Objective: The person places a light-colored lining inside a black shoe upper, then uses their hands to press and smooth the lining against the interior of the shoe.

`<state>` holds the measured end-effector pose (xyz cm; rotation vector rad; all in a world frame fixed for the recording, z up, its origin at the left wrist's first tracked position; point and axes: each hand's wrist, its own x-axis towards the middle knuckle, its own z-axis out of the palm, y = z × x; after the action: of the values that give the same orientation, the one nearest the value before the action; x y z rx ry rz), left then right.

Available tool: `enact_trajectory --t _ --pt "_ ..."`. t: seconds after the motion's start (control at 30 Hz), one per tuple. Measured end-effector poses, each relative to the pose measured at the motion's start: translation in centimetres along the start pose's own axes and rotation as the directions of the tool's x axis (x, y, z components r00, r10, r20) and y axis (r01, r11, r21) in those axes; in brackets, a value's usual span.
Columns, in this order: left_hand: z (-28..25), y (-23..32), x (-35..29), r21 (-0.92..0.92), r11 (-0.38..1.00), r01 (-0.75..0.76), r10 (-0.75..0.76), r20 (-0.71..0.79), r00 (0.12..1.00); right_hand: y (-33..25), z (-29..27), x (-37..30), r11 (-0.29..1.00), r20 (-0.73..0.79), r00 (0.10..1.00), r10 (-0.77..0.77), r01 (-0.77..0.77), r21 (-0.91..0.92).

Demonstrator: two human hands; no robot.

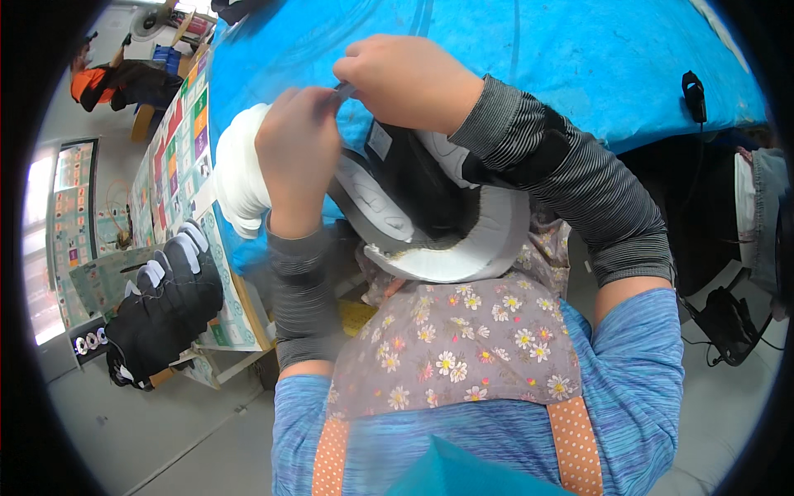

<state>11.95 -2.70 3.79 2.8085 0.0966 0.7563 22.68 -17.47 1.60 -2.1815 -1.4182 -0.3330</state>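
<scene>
Grey strip spans left hand and right hand, each grip pinching it.

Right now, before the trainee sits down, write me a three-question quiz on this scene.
1. True or false: the left hand and right hand both pinch the dark strip.
2. The bundle beside the left hand is: A) red, B) white, C) green.
3. Fill in: the apron over the person's front is printed with ____.

Key: 1. True. 2. B. 3. Flowers.
</scene>
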Motion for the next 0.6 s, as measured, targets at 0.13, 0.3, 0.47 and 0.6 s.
enact_trajectory --t 0.13,0.3,0.47,0.6 --pt "-0.5 -0.1 1.4 -0.085 0.995 -0.057 0.049 -0.089 0.995 0.2 -2.7 0.7 0.995 -0.050 0.999 -0.017 0.012 -0.096" --pt "0.8 -0.2 2.0 -0.107 0.989 -0.099 0.093 -0.059 0.994 0.4 -3.0 0.7 0.996 -0.095 0.994 -0.061 0.054 -0.071" --pt "2.2 -0.3 1.4 -0.063 0.989 -0.133 0.124 -0.136 0.983 0.4 -2.0 -0.5 0.995 -0.091 0.996 0.017 -0.027 -0.100" --pt "2.0 0.5 1.2 -0.074 0.984 -0.165 0.155 -0.128 0.980 0.7 -2.1 -0.8 0.981 -0.120 0.993 0.011 -0.034 -0.189"
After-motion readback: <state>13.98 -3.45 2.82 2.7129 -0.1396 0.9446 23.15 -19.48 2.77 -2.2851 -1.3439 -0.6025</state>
